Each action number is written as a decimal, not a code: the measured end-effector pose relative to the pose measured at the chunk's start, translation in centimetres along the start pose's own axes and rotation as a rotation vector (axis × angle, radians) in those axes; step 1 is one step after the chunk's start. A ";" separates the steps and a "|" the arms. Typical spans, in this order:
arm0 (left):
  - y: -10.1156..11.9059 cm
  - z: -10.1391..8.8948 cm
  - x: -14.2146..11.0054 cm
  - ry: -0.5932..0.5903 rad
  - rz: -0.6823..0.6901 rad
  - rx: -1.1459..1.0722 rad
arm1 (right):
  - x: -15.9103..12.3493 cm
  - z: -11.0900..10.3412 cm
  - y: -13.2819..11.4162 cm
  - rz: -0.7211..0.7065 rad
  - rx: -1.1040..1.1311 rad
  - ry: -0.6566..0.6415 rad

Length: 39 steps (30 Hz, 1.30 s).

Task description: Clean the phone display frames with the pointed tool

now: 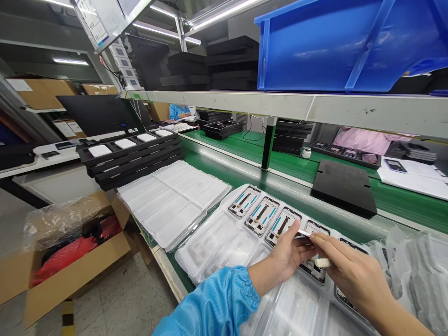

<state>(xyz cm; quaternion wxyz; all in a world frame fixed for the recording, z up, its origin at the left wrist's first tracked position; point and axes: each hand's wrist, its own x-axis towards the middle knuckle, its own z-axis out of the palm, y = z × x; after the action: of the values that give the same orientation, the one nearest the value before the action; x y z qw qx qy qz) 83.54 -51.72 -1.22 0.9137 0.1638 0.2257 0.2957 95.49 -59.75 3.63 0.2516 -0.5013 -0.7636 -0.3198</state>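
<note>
My left hand (289,255) rests at the third phone frame (283,226) in a clear plastic tray (210,247), its fingertips at that frame's edge. Whether it grips anything is hard to tell. My right hand (355,273) pinches a white stick-like tool (322,262), whose thin tip (304,233) reaches toward my left fingers. Two more metal phone frames (262,216) lie in a row to the left. Another frame (312,270) lies partly hidden beneath my hands.
A green conveyor (245,165) runs under the trays. A stack of clear trays (173,200) lies on it, beside black foam trays holding white pads (124,143). A cardboard box (72,266) stands to the left, a blue bin (346,46) overhead. A co-worker's pink sleeve (367,141) shows beyond.
</note>
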 end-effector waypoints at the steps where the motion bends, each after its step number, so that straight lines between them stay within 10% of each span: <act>1: 0.0 0.0 0.0 0.004 -0.001 -0.004 | -0.1 0.0 0.0 0.007 0.004 -0.006; 21: 0.0 -0.6 0.4 -0.035 -0.008 -0.066 | 0.7 0.3 -0.6 0.302 0.243 -0.051; 39: 0.4 -0.4 0.0 -0.081 -0.090 -0.199 | -0.7 1.2 -1.5 0.021 0.043 -0.217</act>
<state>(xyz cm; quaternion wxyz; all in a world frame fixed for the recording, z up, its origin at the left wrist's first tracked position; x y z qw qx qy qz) 83.16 -51.34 -1.37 0.9461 0.0738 0.1653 0.2686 94.28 -59.70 1.95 0.1816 -0.5356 -0.7876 -0.2448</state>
